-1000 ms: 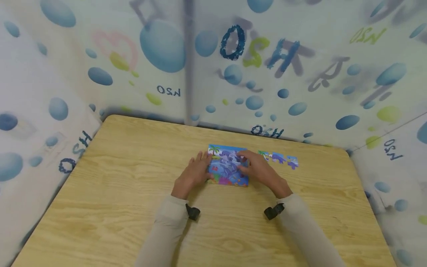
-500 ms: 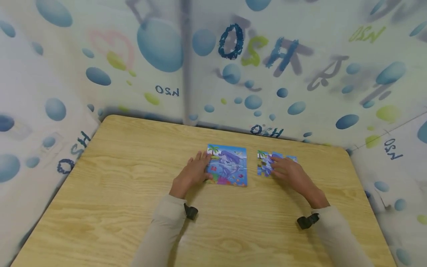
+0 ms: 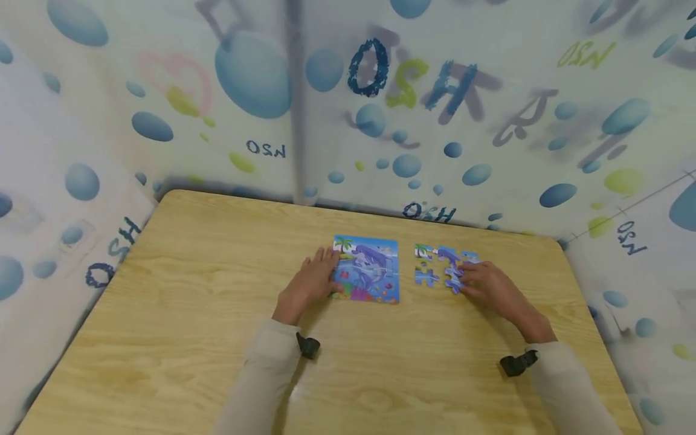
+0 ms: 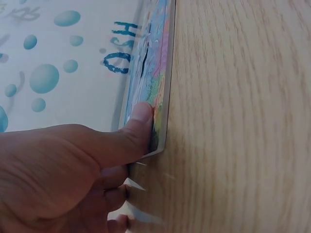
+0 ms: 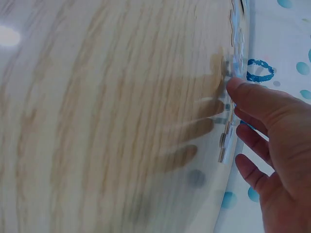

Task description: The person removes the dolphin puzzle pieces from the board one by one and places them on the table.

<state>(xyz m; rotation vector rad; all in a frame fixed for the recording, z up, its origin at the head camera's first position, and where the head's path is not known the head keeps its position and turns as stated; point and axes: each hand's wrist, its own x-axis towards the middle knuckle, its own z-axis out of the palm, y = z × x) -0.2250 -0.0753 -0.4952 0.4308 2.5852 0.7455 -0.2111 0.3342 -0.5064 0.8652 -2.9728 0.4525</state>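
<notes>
A square jigsaw puzzle (image 3: 365,269) with dolphins, a palm tree and a sea scene lies flat on the wooden table. My left hand (image 3: 311,279) rests at its left edge; in the left wrist view the thumb (image 4: 141,114) presses on the corner of the puzzle (image 4: 163,73), with the other fingers beside the edge. To the right, loose jigsaw pieces lie in two rows. My right hand (image 3: 492,290) pinches a purple-blue puzzle piece (image 3: 452,279) in the lower row, fingertips at its right side. In the right wrist view the right hand (image 5: 279,131) has its thumb tip against the pieces.
Beside that piece lies another loose piece (image 3: 426,278). Above them are a palm-tree piece (image 3: 422,251), a dolphin piece (image 3: 447,252) and a blue piece (image 3: 469,257) partly behind the hand. The table (image 3: 217,241) meets a wall (image 3: 326,121) with blue spots at its back edge.
My right hand has moved right from the puzzle to the loose pieces. A lower row of two pieces now lies there, the right one shifted rightward. The left hand stays at the puzzle's edge.
</notes>
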